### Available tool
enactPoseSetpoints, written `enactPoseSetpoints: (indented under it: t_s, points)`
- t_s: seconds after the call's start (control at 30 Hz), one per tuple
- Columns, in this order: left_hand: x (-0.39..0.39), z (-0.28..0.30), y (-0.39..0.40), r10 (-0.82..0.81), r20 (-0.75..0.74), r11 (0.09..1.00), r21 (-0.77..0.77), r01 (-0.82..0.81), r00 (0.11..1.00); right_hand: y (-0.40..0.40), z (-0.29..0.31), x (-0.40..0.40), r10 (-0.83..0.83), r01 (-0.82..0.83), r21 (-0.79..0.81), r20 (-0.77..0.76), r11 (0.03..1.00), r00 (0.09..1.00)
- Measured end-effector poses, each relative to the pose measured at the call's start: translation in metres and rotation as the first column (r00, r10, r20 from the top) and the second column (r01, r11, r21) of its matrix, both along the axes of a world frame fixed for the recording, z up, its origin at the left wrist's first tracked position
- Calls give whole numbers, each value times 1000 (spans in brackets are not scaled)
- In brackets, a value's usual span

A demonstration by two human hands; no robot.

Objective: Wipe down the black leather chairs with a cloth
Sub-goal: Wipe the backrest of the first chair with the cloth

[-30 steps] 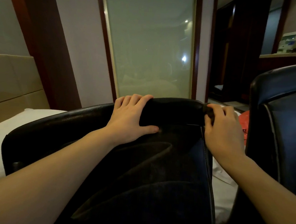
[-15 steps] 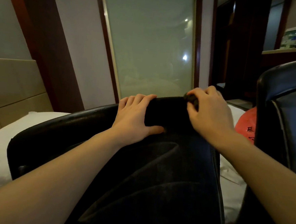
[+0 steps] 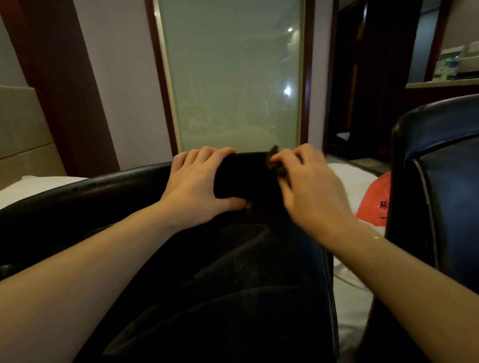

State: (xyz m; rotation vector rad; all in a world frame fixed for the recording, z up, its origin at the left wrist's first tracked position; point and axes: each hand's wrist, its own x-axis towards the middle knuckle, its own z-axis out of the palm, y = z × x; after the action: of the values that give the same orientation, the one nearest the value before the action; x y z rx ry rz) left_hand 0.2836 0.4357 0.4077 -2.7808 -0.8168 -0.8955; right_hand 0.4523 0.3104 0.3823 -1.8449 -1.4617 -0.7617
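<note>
A black leather chair [image 3: 75, 206] stands right in front of me, its back toward me. A dark cloth [image 3: 226, 265] is draped over the chair back and hangs down its near side. My left hand [image 3: 198, 184] grips the cloth-covered top edge, fingers curled over the top and thumb pressing on the front. Close to its right, my right hand [image 3: 311, 192] pinches a bunched fold of the cloth at the top edge, and a corner sticks up by the fingertips. A second black leather chair [image 3: 459, 182] stands at the right.
A white bed [image 3: 48, 185] lies behind the chair, with a beige padded headboard [image 3: 7, 125] at the left. A frosted glass panel [image 3: 229, 67] fills the wall ahead. A red bag [image 3: 373, 202] sits between the two chairs. A counter [image 3: 452, 80] with boxes is at far right.
My right hand has slid left along the chair's top edge, gathering the cloth toward my left hand. My left hand has stayed in place.
</note>
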Motion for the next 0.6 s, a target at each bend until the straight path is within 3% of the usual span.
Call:
enactPoseSetpoints:
  t_s: [0.23, 0.43, 0.6]
  points:
    - [0, -2, 0, -1, 15, 1000, 14, 1, 1000, -29, -39, 30, -116, 137, 66, -255, 988, 960]
    - [1, -2, -2, 6, 17, 1000, 14, -6, 1000, -52, -70, 26, -13, 17, 14, -244, 1000, 970]
    - [0, -1, -3, -1, 22, 1000, -3, 1, 1000, -51, -36, 30, 93, -66, 114, -257, 991, 962]
